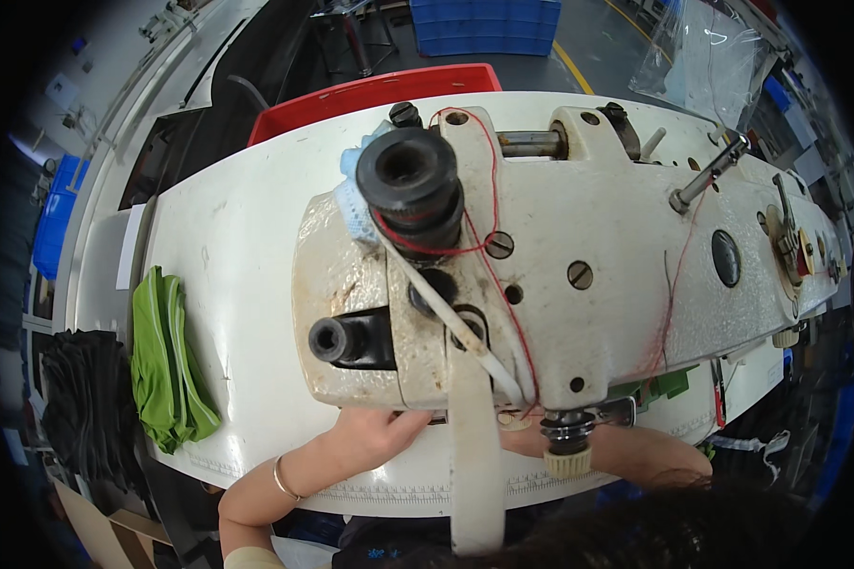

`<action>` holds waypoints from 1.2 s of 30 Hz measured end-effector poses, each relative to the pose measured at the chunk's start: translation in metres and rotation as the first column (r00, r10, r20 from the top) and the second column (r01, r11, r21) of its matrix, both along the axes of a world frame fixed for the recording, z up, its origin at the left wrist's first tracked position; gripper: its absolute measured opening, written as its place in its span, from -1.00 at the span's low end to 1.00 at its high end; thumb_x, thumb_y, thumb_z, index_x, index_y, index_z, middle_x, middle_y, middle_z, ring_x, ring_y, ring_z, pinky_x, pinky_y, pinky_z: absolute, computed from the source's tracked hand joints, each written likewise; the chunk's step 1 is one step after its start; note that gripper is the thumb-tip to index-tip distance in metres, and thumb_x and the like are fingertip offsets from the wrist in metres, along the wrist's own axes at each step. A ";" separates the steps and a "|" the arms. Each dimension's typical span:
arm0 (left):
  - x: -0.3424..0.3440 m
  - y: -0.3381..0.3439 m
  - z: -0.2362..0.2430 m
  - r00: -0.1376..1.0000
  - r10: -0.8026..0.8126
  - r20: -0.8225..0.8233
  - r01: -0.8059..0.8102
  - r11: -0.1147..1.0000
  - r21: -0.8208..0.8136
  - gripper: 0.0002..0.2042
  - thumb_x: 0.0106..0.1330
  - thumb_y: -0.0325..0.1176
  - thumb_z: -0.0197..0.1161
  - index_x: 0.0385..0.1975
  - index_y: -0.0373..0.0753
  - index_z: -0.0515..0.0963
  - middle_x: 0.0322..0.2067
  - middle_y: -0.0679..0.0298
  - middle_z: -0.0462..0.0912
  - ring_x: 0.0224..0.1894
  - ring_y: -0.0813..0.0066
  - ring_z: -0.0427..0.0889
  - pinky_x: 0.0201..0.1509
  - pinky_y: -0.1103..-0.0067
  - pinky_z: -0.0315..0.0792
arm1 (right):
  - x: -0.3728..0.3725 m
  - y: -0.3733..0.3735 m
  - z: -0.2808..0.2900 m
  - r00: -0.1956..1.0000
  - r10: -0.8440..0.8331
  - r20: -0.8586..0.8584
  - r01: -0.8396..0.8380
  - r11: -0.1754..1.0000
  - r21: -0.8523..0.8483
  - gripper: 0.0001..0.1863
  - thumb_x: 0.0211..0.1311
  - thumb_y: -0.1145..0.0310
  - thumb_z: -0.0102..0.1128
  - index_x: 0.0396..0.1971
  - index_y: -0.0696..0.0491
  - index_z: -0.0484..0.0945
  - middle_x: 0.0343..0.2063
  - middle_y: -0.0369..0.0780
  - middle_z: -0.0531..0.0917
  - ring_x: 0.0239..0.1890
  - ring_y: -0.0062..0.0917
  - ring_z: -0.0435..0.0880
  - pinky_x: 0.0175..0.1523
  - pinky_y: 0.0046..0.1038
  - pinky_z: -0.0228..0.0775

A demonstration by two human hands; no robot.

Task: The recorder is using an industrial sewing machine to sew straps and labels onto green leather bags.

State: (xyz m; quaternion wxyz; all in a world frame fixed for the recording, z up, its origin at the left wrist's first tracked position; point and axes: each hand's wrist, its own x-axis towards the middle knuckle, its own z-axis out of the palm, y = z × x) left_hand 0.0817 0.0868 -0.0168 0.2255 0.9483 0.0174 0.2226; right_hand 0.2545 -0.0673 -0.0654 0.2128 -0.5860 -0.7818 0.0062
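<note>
From the centre to three o'clock over one white table [228,270], one cream sewing machine [626,213] masks the fingers of two hands: the left hand [381,436] at half past six, the right hand [522,438] at five. Whether either spreads or pinches, one cannot tell. Green cloth [672,385] shows at four; two fabric stacks, one green stack [164,365], one black stack [85,408], lie near half past eight; one red bin [380,88] sits near twelve.

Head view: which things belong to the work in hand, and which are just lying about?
Likely in use: cream metal sewing machine; thin red thread on it; possibly folded green fabric.

Likely lying about: red plastic crate; blue plastic crate, top; clear crinkled plastic.
</note>
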 end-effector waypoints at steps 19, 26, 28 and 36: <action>-0.020 -0.006 -0.016 0.974 -0.039 -0.221 0.061 0.994 0.095 -0.52 -0.07 -0.42 0.35 -0.05 -0.25 0.47 -0.12 0.21 0.58 -0.10 0.33 0.56 0.04 0.42 0.41 | -0.007 -0.015 -0.049 1.000 -0.020 0.023 0.018 0.997 0.078 -0.89 0.01 0.41 0.04 -0.48 0.05 0.54 -0.66 -0.36 0.48 -0.72 -0.61 0.52 -0.75 -0.54 0.29; -0.014 -0.005 -0.004 0.978 -0.051 -0.202 0.071 0.993 0.096 -0.55 -0.06 -0.33 0.35 -0.09 -0.19 0.52 -0.14 0.17 0.58 -0.11 0.22 0.55 0.01 0.34 0.40 | -0.002 -0.009 -0.002 0.993 -0.066 0.099 0.062 0.997 0.045 -0.87 0.04 0.40 0.03 -0.43 0.07 0.55 -0.66 -0.35 0.49 -0.74 -0.60 0.52 -0.73 -0.52 0.31; -0.013 -0.004 -0.003 0.958 -0.050 -0.283 0.084 0.990 0.112 -0.60 -0.04 -0.26 0.33 -0.13 -0.17 0.55 -0.17 0.17 0.59 -0.10 0.18 0.54 0.01 0.34 0.39 | -0.002 -0.009 -0.010 0.994 -0.040 0.104 0.037 0.999 0.029 -0.87 0.05 0.41 0.02 -0.43 0.07 0.55 -0.65 -0.34 0.49 -0.73 -0.60 0.53 -0.72 -0.52 0.33; -0.001 -0.002 0.007 0.977 -0.083 -0.198 0.105 0.989 0.103 -0.70 -0.16 -0.52 0.18 -0.32 -0.38 0.57 -0.24 0.06 0.53 -0.17 0.15 0.55 -0.13 0.36 0.46 | 0.011 0.000 0.000 0.935 -0.201 -0.293 0.193 0.980 -0.058 -0.84 -0.03 0.43 0.09 -0.39 0.08 0.55 -0.54 -0.25 0.55 -0.59 -0.48 0.59 -0.57 -0.43 0.42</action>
